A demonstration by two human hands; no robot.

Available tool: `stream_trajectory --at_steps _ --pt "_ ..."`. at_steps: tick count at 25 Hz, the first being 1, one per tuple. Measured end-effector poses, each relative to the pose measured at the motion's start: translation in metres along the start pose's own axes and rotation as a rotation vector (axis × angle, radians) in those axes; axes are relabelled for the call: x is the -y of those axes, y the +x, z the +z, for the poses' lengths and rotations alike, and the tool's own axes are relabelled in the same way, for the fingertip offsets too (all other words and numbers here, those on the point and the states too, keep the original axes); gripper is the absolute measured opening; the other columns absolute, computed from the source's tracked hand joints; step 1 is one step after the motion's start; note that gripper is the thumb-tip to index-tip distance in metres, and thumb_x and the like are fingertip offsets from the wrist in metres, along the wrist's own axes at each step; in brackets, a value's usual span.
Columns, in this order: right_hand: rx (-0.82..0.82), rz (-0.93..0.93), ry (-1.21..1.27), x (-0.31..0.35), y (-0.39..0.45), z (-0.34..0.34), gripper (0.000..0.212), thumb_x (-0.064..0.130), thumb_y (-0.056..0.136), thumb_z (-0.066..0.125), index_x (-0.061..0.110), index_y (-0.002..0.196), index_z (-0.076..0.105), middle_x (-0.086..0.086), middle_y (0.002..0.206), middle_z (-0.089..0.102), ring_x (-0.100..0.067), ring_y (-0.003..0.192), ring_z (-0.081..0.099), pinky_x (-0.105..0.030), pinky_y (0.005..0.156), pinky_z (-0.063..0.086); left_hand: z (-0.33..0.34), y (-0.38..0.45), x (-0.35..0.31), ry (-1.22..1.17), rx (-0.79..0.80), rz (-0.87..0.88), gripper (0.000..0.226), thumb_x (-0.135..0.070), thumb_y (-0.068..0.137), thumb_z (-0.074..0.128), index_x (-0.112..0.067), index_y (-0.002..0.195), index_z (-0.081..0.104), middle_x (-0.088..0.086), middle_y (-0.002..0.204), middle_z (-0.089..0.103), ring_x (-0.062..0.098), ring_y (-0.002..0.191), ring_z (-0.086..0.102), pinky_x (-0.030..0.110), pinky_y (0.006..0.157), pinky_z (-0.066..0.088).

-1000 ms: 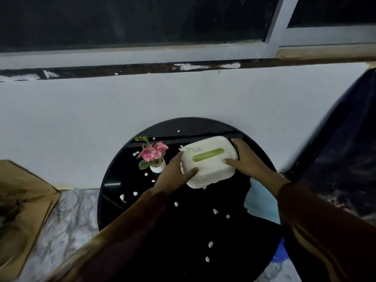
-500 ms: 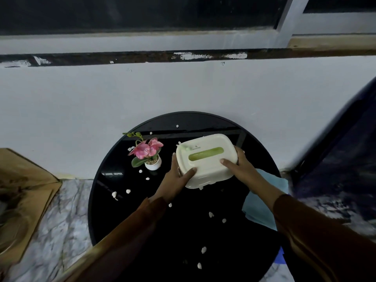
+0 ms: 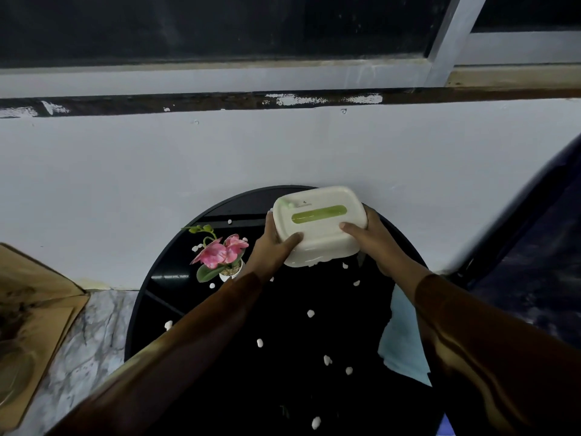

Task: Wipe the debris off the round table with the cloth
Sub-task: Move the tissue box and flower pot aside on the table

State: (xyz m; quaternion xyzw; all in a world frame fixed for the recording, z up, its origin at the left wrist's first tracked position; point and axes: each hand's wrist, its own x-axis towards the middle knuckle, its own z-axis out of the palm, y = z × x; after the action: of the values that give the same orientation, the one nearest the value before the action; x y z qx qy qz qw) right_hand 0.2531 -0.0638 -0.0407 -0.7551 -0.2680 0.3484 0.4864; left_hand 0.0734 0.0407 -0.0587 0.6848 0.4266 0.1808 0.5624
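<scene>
A round black table (image 3: 163,297) stands against a white wall. Several small white bits of debris (image 3: 310,313) lie scattered over its top. A light blue cloth (image 3: 401,347) rests at the table's right side, partly hidden under my right sleeve. A cream tissue box (image 3: 319,225) with a green slot is held above the table's far side. My left hand (image 3: 272,247) grips its left end and my right hand (image 3: 375,243) grips its right end.
A small pot with pink flowers (image 3: 221,256) stands on the table's left part, close to my left hand. A dark upholstered seat (image 3: 534,262) is at the right. Brown cardboard (image 3: 28,325) lies on the marble floor (image 3: 91,335) at the left.
Both hands have lifted the tissue box off the table and carried it away from me toward the wall. The cloth, the flower pot and the debris have stayed in place.
</scene>
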Motion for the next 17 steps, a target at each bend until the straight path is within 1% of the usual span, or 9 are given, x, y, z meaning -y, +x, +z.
stream_trajectory --at_steps 3,4,7,10,13,17 --pt "-0.019 0.01 0.005 0.01 0.023 0.0 0.058 0.024 0.085 0.064 0.015 0.135 0.035 -0.003 0.12 0.053 -0.022 0.107 0.054 -0.042 0.098 0.046 0.0 0.021 -0.009 0.015 -0.018 0.004 0.07 -0.035 0.083 0.065 -0.031 0.141 0.026 0.002 0.118 0.063 0.013 0.095 0.062 0.034 0.084 0.053" --pt "-0.022 0.007 0.005 0.013 0.031 0.001 0.057 0.024 0.085 0.063 0.015 0.135 0.035 -0.003 0.119 0.053 -0.021 0.105 0.053 -0.04 0.096 0.046 0.0 0.029 -0.011 0.01 -0.022 0.008 0.071 -0.036 0.082 0.065 -0.032 0.141 0.026 0.002 0.119 0.063 0.014 0.096 0.062 0.034 0.085 0.053" --pt "-0.018 0.0 -0.016 0.016 0.051 0.002 0.056 0.024 0.086 0.063 0.015 0.134 0.036 -0.002 0.117 0.053 -0.021 0.104 0.053 -0.038 0.094 0.047 0.0 0.047 -0.012 0.0 -0.035 0.004 0.081 -0.046 0.072 0.063 -0.034 0.142 0.023 0.002 0.122 0.062 0.018 0.104 0.062 0.041 0.091 0.052" --pt "-0.015 0.008 -0.024 0.013 0.063 0.004 0.056 0.024 0.085 0.063 0.015 0.134 0.036 -0.002 0.116 0.053 -0.021 0.104 0.054 -0.038 0.094 0.047 0.001 0.057 -0.009 0.006 -0.042 -0.01 0.079 -0.046 0.072 0.063 -0.035 0.141 0.025 0.002 0.121 0.062 0.019 0.103 0.062 0.045 0.089 0.053" --pt "-0.014 0.029 -0.028 0.008 0.069 0.006 0.056 0.024 0.085 0.063 0.014 0.133 0.036 -0.003 0.117 0.054 -0.022 0.104 0.054 -0.041 0.094 0.048 0.005 0.061 -0.004 0.006 -0.042 -0.02 0.075 -0.041 0.078 0.064 -0.033 0.141 0.025 0.004 0.119 0.062 0.019 0.1 0.062 0.045 0.089 0.053" --pt "-0.007 0.042 -0.044 0.003 0.074 0.007 0.057 0.026 0.085 0.064 0.016 0.133 0.036 -0.003 0.116 0.054 -0.024 0.108 0.055 -0.046 0.098 0.046 0.006 0.064 0.002 0.009 -0.041 -0.034 0.081 -0.048 0.072 0.061 -0.032 0.142 0.024 0.004 0.118 0.062 0.019 0.1 0.063 0.043 0.09 0.052"
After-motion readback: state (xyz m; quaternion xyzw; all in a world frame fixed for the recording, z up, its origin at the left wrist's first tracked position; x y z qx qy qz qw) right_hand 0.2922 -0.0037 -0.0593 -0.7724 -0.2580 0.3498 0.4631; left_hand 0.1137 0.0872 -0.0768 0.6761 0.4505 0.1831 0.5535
